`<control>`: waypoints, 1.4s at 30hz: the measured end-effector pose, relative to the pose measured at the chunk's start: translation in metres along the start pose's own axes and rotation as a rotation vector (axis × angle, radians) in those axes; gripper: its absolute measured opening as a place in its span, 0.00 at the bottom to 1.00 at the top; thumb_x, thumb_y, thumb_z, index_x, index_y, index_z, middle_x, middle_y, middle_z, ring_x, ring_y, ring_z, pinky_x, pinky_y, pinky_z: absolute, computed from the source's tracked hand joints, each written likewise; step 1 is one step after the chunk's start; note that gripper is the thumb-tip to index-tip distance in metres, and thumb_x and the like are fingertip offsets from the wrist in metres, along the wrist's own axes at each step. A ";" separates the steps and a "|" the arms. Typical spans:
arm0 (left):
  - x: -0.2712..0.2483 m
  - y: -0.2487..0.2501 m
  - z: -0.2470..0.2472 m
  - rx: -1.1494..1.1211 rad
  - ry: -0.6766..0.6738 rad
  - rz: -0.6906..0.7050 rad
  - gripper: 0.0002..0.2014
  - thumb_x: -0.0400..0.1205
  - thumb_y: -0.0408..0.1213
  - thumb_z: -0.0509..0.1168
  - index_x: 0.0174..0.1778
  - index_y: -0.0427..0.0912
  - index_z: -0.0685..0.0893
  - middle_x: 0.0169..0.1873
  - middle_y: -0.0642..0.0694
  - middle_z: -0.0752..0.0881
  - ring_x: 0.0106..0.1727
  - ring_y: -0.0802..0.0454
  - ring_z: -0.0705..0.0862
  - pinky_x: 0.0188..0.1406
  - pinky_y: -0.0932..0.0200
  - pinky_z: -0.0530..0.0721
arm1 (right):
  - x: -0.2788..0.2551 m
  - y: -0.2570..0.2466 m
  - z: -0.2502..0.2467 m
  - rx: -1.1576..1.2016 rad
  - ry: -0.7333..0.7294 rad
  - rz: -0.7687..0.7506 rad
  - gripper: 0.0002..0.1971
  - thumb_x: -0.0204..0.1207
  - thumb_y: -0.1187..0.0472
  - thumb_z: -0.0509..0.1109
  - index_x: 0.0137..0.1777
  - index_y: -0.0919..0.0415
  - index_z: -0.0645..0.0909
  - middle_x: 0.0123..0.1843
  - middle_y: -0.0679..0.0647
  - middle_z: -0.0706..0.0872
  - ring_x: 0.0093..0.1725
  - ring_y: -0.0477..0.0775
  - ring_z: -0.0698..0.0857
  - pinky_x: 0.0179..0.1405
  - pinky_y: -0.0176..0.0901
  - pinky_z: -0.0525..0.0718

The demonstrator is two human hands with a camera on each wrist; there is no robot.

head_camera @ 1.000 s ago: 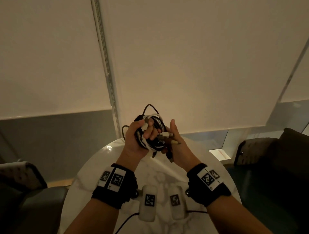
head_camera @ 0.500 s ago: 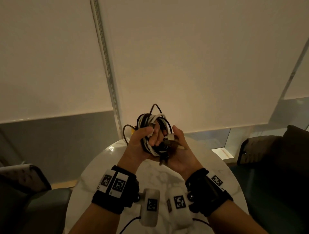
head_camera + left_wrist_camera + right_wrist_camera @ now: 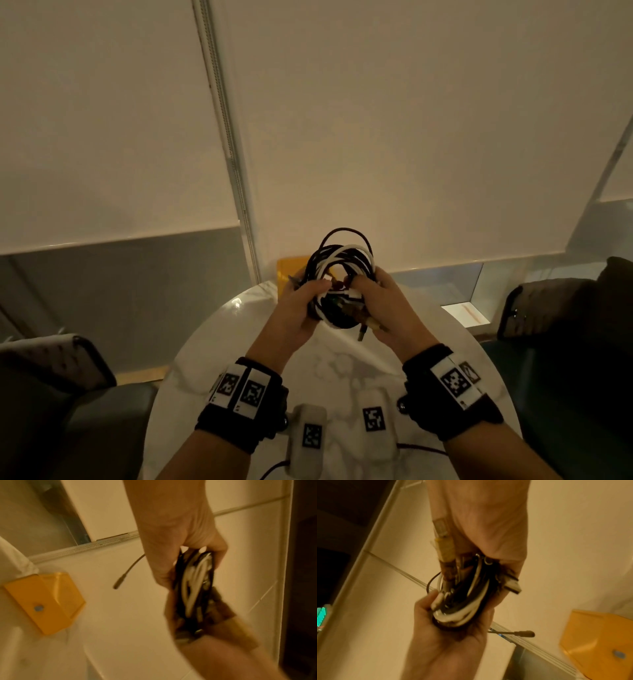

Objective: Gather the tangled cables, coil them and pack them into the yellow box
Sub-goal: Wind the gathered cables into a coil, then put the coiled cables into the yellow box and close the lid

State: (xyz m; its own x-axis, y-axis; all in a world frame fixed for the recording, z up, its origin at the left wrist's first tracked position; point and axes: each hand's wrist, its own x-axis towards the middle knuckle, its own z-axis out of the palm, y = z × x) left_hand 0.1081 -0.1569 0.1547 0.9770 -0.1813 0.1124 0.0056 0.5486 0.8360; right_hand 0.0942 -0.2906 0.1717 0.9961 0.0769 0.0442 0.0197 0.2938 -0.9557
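Coil (image 3: 339,270) lifted; yellow box (image 3: 291,270) now apparently visible behind.

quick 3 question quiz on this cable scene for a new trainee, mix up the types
1. True or false: the cable bundle is already packed inside the yellow box.
2. Multiple choice: what holds the bundle? A) the left hand alone B) the right hand alone C) both hands D) neither, it lies on the marble table
3. Short answer: what colours are the cords in the bundle?

Key
1. False: it is held above the table, and the box sits apart at the far edge.
2. C: each hand grips one side.
3. Black and white.
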 end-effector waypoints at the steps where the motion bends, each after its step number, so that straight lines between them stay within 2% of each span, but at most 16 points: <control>1: 0.002 0.001 0.004 0.036 0.057 -0.053 0.10 0.71 0.26 0.69 0.48 0.36 0.84 0.39 0.40 0.89 0.37 0.47 0.90 0.35 0.56 0.90 | 0.003 0.004 0.000 -0.022 0.033 0.022 0.11 0.79 0.70 0.59 0.55 0.64 0.81 0.51 0.65 0.88 0.46 0.60 0.89 0.45 0.48 0.89; 5: 0.015 0.011 0.013 0.202 0.165 -0.205 0.03 0.76 0.26 0.68 0.41 0.33 0.87 0.35 0.38 0.89 0.32 0.47 0.90 0.31 0.56 0.89 | 0.012 0.015 -0.002 -0.086 0.084 0.065 0.13 0.81 0.67 0.58 0.60 0.65 0.80 0.58 0.70 0.86 0.55 0.68 0.86 0.52 0.57 0.87; 8: 0.025 0.017 0.000 0.536 0.177 -0.226 0.19 0.67 0.30 0.77 0.54 0.32 0.86 0.46 0.36 0.90 0.46 0.41 0.90 0.46 0.48 0.89 | 0.016 0.010 -0.009 -0.255 0.032 0.033 0.11 0.80 0.68 0.59 0.50 0.55 0.81 0.51 0.58 0.89 0.49 0.57 0.88 0.47 0.47 0.88; 11: 0.028 0.030 -0.008 0.919 0.030 -0.310 0.20 0.66 0.32 0.79 0.53 0.36 0.87 0.47 0.36 0.90 0.49 0.41 0.89 0.50 0.48 0.89 | 0.022 0.006 -0.020 -0.674 -0.059 -0.020 0.10 0.77 0.66 0.61 0.56 0.59 0.77 0.55 0.61 0.85 0.55 0.62 0.84 0.53 0.54 0.82; 13: 0.029 0.036 -0.009 1.044 -0.119 -0.390 0.17 0.69 0.33 0.77 0.54 0.39 0.86 0.46 0.39 0.90 0.46 0.44 0.89 0.45 0.54 0.90 | 0.024 0.003 -0.023 -0.789 -0.169 -0.013 0.18 0.78 0.65 0.61 0.68 0.59 0.70 0.52 0.62 0.84 0.51 0.64 0.84 0.48 0.52 0.80; 16: 0.031 0.041 -0.008 1.071 -0.300 -0.485 0.16 0.73 0.31 0.74 0.56 0.42 0.83 0.43 0.44 0.87 0.46 0.47 0.88 0.44 0.58 0.87 | 0.028 -0.006 -0.025 -0.894 -0.314 0.009 0.37 0.79 0.64 0.61 0.82 0.46 0.45 0.52 0.63 0.84 0.48 0.62 0.83 0.48 0.49 0.79; 18: 0.033 0.040 -0.011 1.056 -0.342 -0.465 0.14 0.74 0.28 0.72 0.53 0.44 0.82 0.41 0.46 0.86 0.45 0.49 0.87 0.45 0.59 0.86 | 0.032 -0.011 -0.024 -0.986 -0.388 -0.024 0.32 0.79 0.65 0.62 0.81 0.52 0.55 0.57 0.62 0.83 0.54 0.61 0.83 0.54 0.49 0.79; 20: 0.036 0.035 -0.015 1.005 -0.311 -0.407 0.14 0.73 0.26 0.72 0.52 0.43 0.83 0.37 0.47 0.85 0.39 0.53 0.86 0.40 0.61 0.84 | 0.039 -0.014 -0.023 -1.039 -0.383 -0.062 0.16 0.78 0.65 0.62 0.65 0.64 0.75 0.55 0.65 0.84 0.54 0.63 0.82 0.49 0.48 0.76; 22: 0.041 0.027 -0.018 0.926 -0.232 -0.323 0.16 0.69 0.28 0.71 0.52 0.40 0.84 0.34 0.47 0.84 0.35 0.53 0.84 0.38 0.59 0.83 | 0.048 -0.015 -0.021 -1.064 -0.356 -0.054 0.11 0.78 0.63 0.61 0.54 0.70 0.78 0.49 0.69 0.83 0.49 0.64 0.81 0.45 0.48 0.73; 24: 0.046 0.019 -0.020 0.817 -0.129 -0.254 0.11 0.69 0.26 0.69 0.47 0.38 0.85 0.32 0.43 0.83 0.34 0.48 0.83 0.40 0.53 0.84 | 0.060 -0.013 -0.021 -1.068 -0.355 -0.010 0.07 0.76 0.59 0.61 0.45 0.62 0.77 0.45 0.65 0.80 0.53 0.65 0.79 0.49 0.52 0.74; 26: 0.051 0.011 -0.021 0.710 -0.045 -0.212 0.07 0.75 0.23 0.67 0.43 0.38 0.86 0.34 0.39 0.85 0.36 0.44 0.84 0.43 0.50 0.84 | 0.073 -0.011 -0.023 -1.014 -0.324 0.084 0.03 0.74 0.56 0.61 0.40 0.50 0.76 0.50 0.60 0.78 0.57 0.67 0.79 0.49 0.53 0.79; 29: 0.061 0.004 -0.024 0.644 0.019 -0.193 0.07 0.77 0.24 0.66 0.42 0.38 0.88 0.35 0.41 0.88 0.38 0.45 0.87 0.42 0.52 0.87 | 0.087 -0.009 -0.024 -0.809 -0.324 0.234 0.05 0.77 0.58 0.64 0.44 0.59 0.78 0.43 0.61 0.79 0.41 0.58 0.80 0.39 0.44 0.79; 32: 0.072 0.001 -0.032 0.629 0.089 -0.179 0.07 0.77 0.23 0.64 0.42 0.36 0.87 0.36 0.40 0.87 0.37 0.46 0.86 0.35 0.56 0.85 | 0.101 -0.003 -0.023 -0.620 -0.399 0.278 0.07 0.79 0.58 0.65 0.44 0.61 0.81 0.41 0.58 0.83 0.38 0.55 0.83 0.36 0.40 0.83; 36: 0.095 -0.006 -0.044 0.695 0.155 -0.137 0.10 0.77 0.26 0.64 0.52 0.27 0.84 0.47 0.28 0.85 0.49 0.34 0.84 0.48 0.46 0.84 | 0.121 0.015 -0.020 -0.463 -0.353 0.234 0.07 0.81 0.57 0.64 0.53 0.55 0.82 0.41 0.47 0.89 0.39 0.46 0.89 0.38 0.38 0.88; 39: 0.111 -0.014 -0.055 0.741 0.163 -0.177 0.05 0.78 0.27 0.64 0.46 0.31 0.85 0.38 0.36 0.84 0.40 0.42 0.84 0.37 0.57 0.84 | 0.136 0.031 -0.023 -0.410 -0.346 0.284 0.10 0.80 0.54 0.65 0.57 0.57 0.81 0.43 0.51 0.88 0.37 0.48 0.89 0.34 0.38 0.87; 42: 0.124 -0.025 -0.071 0.724 0.110 -0.206 0.05 0.78 0.27 0.66 0.37 0.35 0.85 0.30 0.44 0.85 0.33 0.49 0.84 0.35 0.56 0.83 | 0.155 0.054 -0.033 -0.366 -0.305 0.310 0.13 0.81 0.57 0.65 0.61 0.61 0.77 0.41 0.53 0.87 0.31 0.46 0.88 0.26 0.35 0.85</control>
State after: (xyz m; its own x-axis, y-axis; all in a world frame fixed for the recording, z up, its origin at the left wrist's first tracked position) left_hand 0.2439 -0.1352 0.1093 0.9871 -0.1189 -0.1068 0.0862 -0.1667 0.9822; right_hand 0.2528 -0.2939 0.1176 0.8911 0.3944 -0.2243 -0.1868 -0.1315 -0.9735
